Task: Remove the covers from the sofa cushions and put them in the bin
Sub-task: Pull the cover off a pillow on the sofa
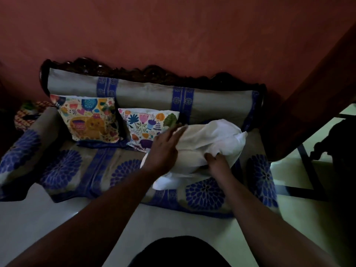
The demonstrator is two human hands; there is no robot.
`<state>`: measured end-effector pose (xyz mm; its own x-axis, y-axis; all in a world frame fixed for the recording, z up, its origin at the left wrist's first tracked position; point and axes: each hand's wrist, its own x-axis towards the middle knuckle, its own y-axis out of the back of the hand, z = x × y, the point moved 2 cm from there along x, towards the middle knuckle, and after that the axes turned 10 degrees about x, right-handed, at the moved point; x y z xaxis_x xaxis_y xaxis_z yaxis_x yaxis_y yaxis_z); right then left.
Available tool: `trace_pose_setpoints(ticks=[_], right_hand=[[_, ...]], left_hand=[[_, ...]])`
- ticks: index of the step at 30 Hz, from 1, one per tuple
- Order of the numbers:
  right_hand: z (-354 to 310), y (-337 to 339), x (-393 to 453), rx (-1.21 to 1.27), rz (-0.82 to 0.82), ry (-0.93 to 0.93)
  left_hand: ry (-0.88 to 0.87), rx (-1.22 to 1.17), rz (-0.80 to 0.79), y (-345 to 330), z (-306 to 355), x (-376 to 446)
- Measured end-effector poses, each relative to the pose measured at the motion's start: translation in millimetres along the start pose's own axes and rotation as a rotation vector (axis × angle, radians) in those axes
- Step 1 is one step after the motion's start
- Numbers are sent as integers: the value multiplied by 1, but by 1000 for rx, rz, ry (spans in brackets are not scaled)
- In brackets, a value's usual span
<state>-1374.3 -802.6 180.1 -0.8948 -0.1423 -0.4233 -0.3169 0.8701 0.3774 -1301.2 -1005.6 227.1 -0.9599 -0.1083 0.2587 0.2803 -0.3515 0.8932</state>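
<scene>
Head view: your left hand (165, 146) lies flat, fingers straight, pressing the white cushion (208, 143) down on the sofa seat (92, 166), likely to steady it. Your right hand (217, 160) pinches its fabric near the lower edge. Two floral-covered cushions (88, 118) lean against the backrest. No bin in view.

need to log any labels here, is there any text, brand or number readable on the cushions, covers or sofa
None: no words, brands or numbers can be read.
The elephant cushion and flower cushion carry only pictures.
The white cushion under both hands is plain.
The sofa cover shows only blue floral patterns.
</scene>
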Motion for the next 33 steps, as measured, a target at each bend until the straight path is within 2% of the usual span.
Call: trace_pose_setpoints(ticks=[2, 3, 6, 9, 10, 11, 14, 16, 18, 20, 24, 27, 29, 31, 33], right_hand=[[1, 7, 6, 79, 20, -8], [1, 10, 6, 94, -2, -10], [5, 27, 2, 157, -49, -39], [6, 45, 1, 193, -46, -55], [6, 48, 3, 157, -73, -38], [4, 47, 4, 79, -114, -12], [-5, 32, -1, -157, -236, 68], [-6, 19, -8, -256, -346, 132], [-6, 12, -14, -359, -396, 197], [-5, 13, -14, -394, -371, 247], [2, 10, -4, -233, -355, 277], [-8, -3, -3, -25, -175, 267], [-14, -11, 1, 13, -50, 251], [-15, -17, 6, -111, 78, 297], [-12, -22, 6, -251, 120, 445]], left_hand=[[-119, 21, -75, -17, 1, -9], [-70, -17, -146, -23, -8, -13], [263, -75, -428, -43, -50, -22], [270, 205, -702, -59, -82, -38], [278, 173, -705, -58, -80, -40], [280, 66, -641, -55, -72, -38], [374, -565, -324, -36, -28, -18], [468, -802, -286, -29, -8, 2], [581, -837, -294, -25, -1, 14], [676, -803, -231, -26, -8, 20], [788, -669, -109, -38, -29, 15], [840, -768, -85, -42, -24, 6], [842, -802, -130, -48, -19, 4], [807, -748, -170, -50, -13, 5], [721, -609, -131, -45, -14, 11]])
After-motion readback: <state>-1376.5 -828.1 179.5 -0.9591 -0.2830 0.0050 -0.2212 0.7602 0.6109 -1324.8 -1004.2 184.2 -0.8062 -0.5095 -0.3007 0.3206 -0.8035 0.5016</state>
